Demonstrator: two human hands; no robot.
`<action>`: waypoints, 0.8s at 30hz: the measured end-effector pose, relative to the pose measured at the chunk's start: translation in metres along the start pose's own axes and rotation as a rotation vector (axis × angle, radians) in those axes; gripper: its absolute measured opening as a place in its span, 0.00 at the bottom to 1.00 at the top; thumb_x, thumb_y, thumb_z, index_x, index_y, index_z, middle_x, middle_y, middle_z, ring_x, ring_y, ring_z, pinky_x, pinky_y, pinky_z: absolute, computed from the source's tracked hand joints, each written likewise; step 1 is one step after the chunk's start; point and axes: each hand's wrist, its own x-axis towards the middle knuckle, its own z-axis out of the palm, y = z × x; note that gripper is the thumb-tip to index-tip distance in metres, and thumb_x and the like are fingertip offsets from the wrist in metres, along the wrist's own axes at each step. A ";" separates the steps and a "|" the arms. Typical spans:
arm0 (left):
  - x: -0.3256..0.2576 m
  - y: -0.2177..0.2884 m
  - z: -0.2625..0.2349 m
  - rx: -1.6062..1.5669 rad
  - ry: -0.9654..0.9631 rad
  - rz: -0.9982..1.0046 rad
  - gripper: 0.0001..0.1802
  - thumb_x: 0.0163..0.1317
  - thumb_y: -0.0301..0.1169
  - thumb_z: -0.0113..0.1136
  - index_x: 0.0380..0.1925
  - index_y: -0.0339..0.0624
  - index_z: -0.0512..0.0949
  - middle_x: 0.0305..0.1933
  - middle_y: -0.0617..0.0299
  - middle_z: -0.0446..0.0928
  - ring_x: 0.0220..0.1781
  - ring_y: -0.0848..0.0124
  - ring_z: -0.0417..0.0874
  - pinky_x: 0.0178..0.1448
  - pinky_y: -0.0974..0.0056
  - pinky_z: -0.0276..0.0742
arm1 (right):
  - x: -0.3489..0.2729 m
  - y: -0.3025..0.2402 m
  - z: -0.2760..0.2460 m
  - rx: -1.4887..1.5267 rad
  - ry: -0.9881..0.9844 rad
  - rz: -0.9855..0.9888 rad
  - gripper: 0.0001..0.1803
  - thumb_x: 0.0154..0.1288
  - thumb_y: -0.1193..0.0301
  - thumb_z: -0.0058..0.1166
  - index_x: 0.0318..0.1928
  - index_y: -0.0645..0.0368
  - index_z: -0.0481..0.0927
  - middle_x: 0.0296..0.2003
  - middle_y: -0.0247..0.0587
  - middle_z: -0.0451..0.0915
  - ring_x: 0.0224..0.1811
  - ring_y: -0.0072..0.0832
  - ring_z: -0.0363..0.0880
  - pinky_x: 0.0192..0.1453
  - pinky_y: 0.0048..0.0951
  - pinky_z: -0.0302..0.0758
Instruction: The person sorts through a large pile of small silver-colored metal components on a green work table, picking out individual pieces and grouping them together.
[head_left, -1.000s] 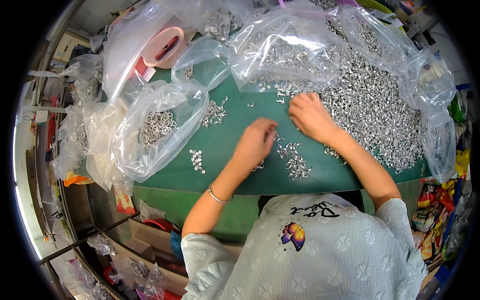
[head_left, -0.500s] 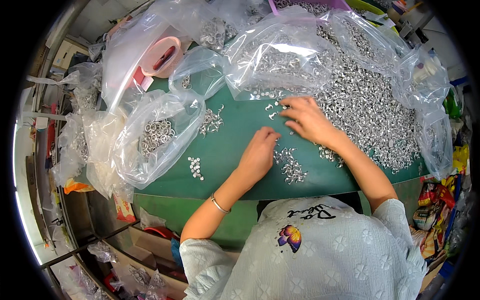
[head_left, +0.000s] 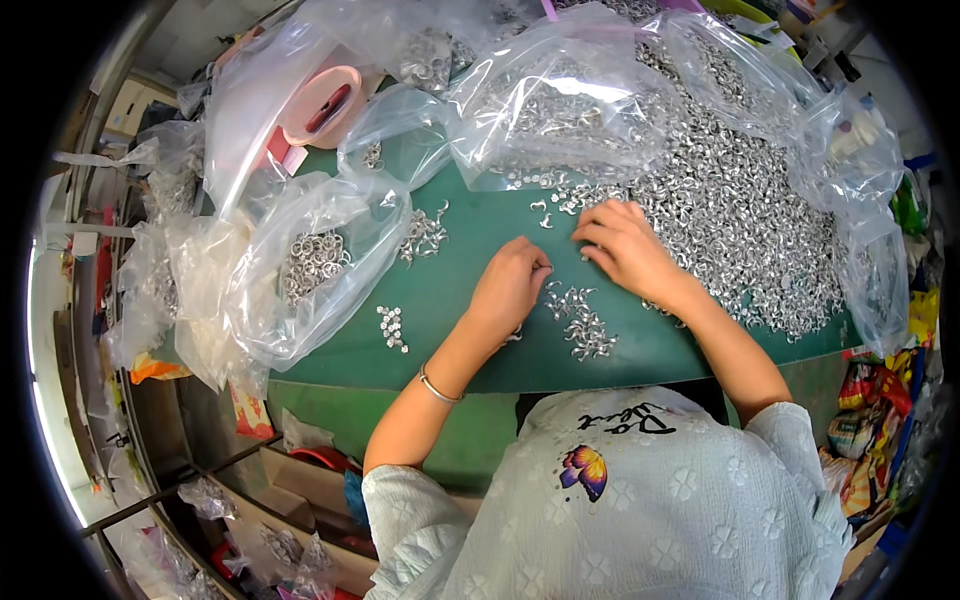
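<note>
My left hand is closed in a pinch over the green table; what its fingertips hold is too small to make out. A few silver pieces show beside its wrist. My right hand is bent, its fingers slightly apart, at the edge of a large heap of small curved silver metal pieces. One tiny bit lies by its fingertips. Between and below my hands is a small loose pile of curved pieces. Two or so curved pieces lie beyond my hands.
An open clear bag holds silver rings. Small piles of curved pieces and round bits lie near it. A pink basket stands at the back left. Clear plastic covers part of the far heap.
My right hand has drawn in slightly to the right and its fingers have curled. My left hand has shifted a little left and away from the lower pile, still pinched.
</note>
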 end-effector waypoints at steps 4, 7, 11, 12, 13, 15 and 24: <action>-0.002 0.001 -0.002 -0.049 0.023 -0.116 0.05 0.52 0.20 0.65 0.30 0.32 0.80 0.29 0.53 0.77 0.29 0.64 0.79 0.36 0.63 0.75 | 0.001 0.000 -0.013 -0.064 0.050 0.098 0.10 0.55 0.75 0.61 0.39 0.58 0.80 0.42 0.37 0.76 0.50 0.35 0.71 0.55 0.36 0.63; -0.001 0.007 -0.001 -0.105 0.045 -0.145 0.05 0.51 0.20 0.66 0.29 0.32 0.80 0.28 0.55 0.79 0.28 0.67 0.80 0.35 0.65 0.76 | 0.005 0.005 -0.012 -0.063 0.009 0.111 0.11 0.57 0.74 0.61 0.42 0.58 0.79 0.44 0.38 0.76 0.50 0.37 0.71 0.55 0.37 0.64; 0.000 -0.001 -0.016 -0.084 0.212 -0.155 0.04 0.52 0.20 0.64 0.29 0.32 0.80 0.27 0.56 0.79 0.28 0.70 0.80 0.35 0.66 0.76 | 0.016 0.006 -0.004 -0.184 0.027 0.203 0.18 0.56 0.70 0.62 0.48 0.60 0.77 0.48 0.44 0.75 0.52 0.40 0.70 0.55 0.37 0.65; 0.001 -0.009 -0.022 -0.010 0.320 -0.158 0.03 0.51 0.19 0.63 0.28 0.33 0.80 0.28 0.53 0.78 0.29 0.63 0.80 0.36 0.63 0.77 | 0.021 0.007 0.000 -0.254 0.054 0.255 0.20 0.55 0.69 0.63 0.49 0.60 0.76 0.48 0.45 0.75 0.53 0.41 0.70 0.55 0.37 0.66; 0.000 -0.021 -0.030 0.071 0.433 -0.161 0.03 0.50 0.19 0.61 0.27 0.34 0.79 0.28 0.49 0.77 0.30 0.57 0.81 0.36 0.59 0.77 | 0.027 0.006 0.007 -0.325 -0.018 0.283 0.24 0.56 0.65 0.62 0.52 0.60 0.75 0.49 0.46 0.74 0.55 0.42 0.69 0.56 0.39 0.66; -0.004 -0.042 -0.046 0.291 0.529 -0.193 0.06 0.50 0.18 0.59 0.31 0.34 0.79 0.30 0.49 0.76 0.33 0.54 0.79 0.39 0.56 0.75 | 0.035 -0.007 0.031 -0.513 -0.104 0.341 0.31 0.59 0.55 0.59 0.57 0.60 0.72 0.55 0.49 0.71 0.60 0.45 0.65 0.60 0.46 0.63; 0.006 0.000 -0.027 0.372 0.266 0.043 0.21 0.54 0.19 0.59 0.50 0.33 0.72 0.51 0.46 0.72 0.53 0.48 0.73 0.58 0.53 0.69 | 0.036 -0.013 0.048 -0.092 0.122 0.096 0.33 0.54 0.68 0.64 0.61 0.62 0.68 0.62 0.52 0.64 0.64 0.48 0.61 0.65 0.46 0.60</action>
